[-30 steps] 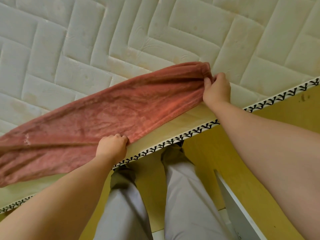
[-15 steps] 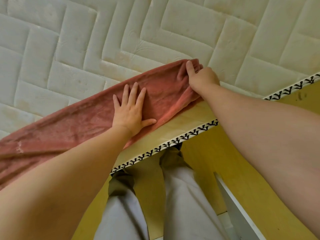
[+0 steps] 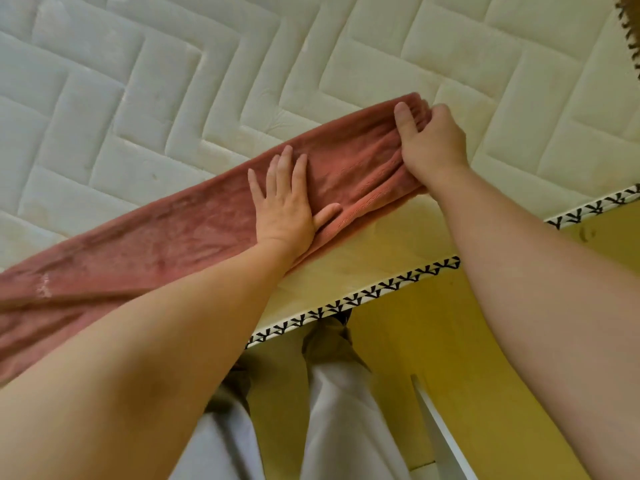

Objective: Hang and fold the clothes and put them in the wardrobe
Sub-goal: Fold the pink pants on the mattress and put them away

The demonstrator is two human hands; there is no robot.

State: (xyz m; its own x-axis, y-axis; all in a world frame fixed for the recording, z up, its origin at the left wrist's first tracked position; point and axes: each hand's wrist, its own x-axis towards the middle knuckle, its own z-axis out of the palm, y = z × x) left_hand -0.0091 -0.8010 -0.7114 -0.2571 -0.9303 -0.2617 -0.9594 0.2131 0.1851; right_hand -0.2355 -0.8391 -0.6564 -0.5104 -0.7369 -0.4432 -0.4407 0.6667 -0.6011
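Note:
A long pink-red fleece garment lies folded into a narrow strip along the near edge of the quilted white mattress, running from the lower left to the upper right. My left hand lies flat on the strip, fingers straight and spread, pressing it down. My right hand grips the strip's right end, thumb on top and fingers curled under the bunched cloth. The garment's left end runs out of view.
The mattress edge has black-and-white patterned piping. Below it are a yellow floor, my legs in grey trousers and a white board edge at the lower right. A brown object shows at the top right corner.
My left hand let go of the near edge, opened and moved onto the cloth, pressing flat. My right hand shifted its grip on the right end, which now sits a little further left.

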